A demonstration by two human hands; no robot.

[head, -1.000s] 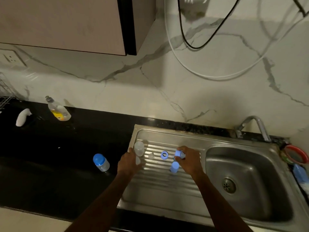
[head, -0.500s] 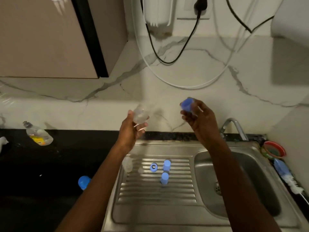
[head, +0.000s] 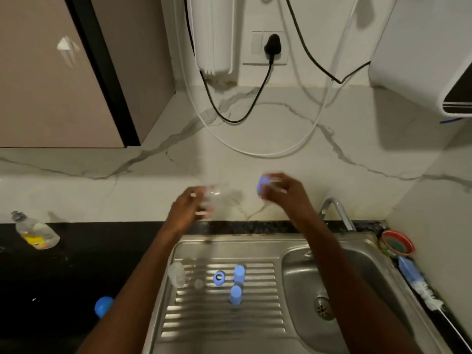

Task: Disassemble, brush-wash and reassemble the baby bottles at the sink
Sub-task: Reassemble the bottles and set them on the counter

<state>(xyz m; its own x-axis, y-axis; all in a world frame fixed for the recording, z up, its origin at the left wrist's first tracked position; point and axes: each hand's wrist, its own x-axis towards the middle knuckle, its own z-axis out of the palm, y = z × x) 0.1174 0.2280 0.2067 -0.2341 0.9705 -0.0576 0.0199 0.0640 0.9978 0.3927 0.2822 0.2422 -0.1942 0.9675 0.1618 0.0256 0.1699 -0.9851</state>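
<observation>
hands moved closer | left hand grips clear bottle, blurred

— What can't be made out?

— The clear bottle body in the left hand is smeared by motion; its outline blends into the wall. The blue piece in the right hand is blurred too, so cap or collar cannot be told.

— Anything covered?

— The left forearm hides part of the blue-capped bottle on the counter. The small clear part on the drainboard is too faint to identify.

— Cut off?

— The sink basin runs off the bottom edge, and the white appliance off the right.
</observation>
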